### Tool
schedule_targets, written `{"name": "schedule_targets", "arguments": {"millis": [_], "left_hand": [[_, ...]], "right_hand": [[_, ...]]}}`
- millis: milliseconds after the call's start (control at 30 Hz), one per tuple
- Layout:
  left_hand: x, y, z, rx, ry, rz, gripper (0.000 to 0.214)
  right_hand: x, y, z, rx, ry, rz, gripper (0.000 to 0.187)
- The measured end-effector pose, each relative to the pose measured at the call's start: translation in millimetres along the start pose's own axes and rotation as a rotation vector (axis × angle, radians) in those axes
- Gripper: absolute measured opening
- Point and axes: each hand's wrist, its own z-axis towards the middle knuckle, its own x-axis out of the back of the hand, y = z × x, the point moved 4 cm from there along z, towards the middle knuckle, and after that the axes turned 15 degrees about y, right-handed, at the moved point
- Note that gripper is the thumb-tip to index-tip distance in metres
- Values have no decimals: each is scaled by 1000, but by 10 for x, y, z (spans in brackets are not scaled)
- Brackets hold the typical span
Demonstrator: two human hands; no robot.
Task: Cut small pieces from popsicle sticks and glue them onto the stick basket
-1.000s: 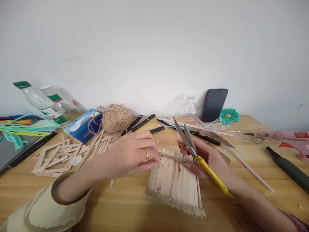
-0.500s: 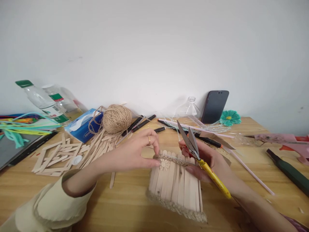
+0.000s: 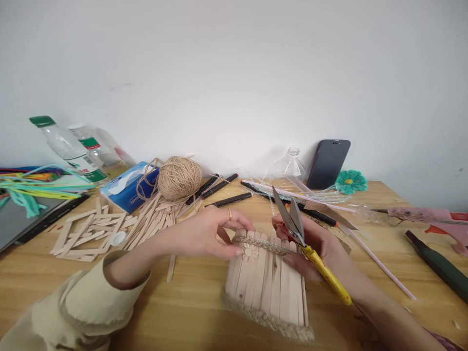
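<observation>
A craft-stick holder (image 3: 265,287) stands low in front of me, its upright sticks banded with braided twine at top and bottom. A small wooden flower (image 3: 250,252) decorates its upper left. My left hand (image 3: 215,234) has closed on the upper left edge, thumb in front near the flower and fingers behind the stick tops. The right side of the holder is gripped by my right hand (image 3: 314,246), thumb on the front. That same hand carries scissors (image 3: 325,273) with yellow handles, their blades spread and pointing up and left.
At left lie a twine ball (image 3: 179,178), loose craft sticks (image 3: 153,222), a blue tissue box (image 3: 129,185), bottles (image 3: 71,146) and pipe cleaners (image 3: 44,187). Markers (image 3: 219,186), a phone (image 3: 329,163) and a teal flower (image 3: 351,182) are behind; a pink glue gun (image 3: 420,214) is right.
My left fingers have shifted from the top twine band to behind the stick tops. The right hand keeps its hold on scissors and holder. The whole view has shifted slightly.
</observation>
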Motion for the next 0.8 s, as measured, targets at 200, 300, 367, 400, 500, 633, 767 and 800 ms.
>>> {"name": "schedule_targets", "arguments": {"millis": [200,300,367,400,500,633,767,800], "left_hand": [[26,-7,2,12,-25,-23,30],[34,-29,-3,46,-36,-40,30],[35,-48,-5,52,-30,-48,31],[34,-58,-5,53,-25,-50,31],[23,-89,7,65,-11,-67,33],[-16,-91,39,106,-15,-178,29],[-73,-81,53,209,-24,-349,29],[-87,-83,52,228,-20,-370,29]], "right_hand": [[-2,-34,8,47,39,-40,32],[-7,-41,16,69,41,-51,31],[-8,-41,19,79,41,-41,31],[-9,-38,18,80,40,-35,32],[-9,-14,5,59,29,-16,33],[-11,13,-17,25,9,-11,33],[-12,14,-25,23,3,-7,36],[-12,15,-25,20,3,-3,37]]}}
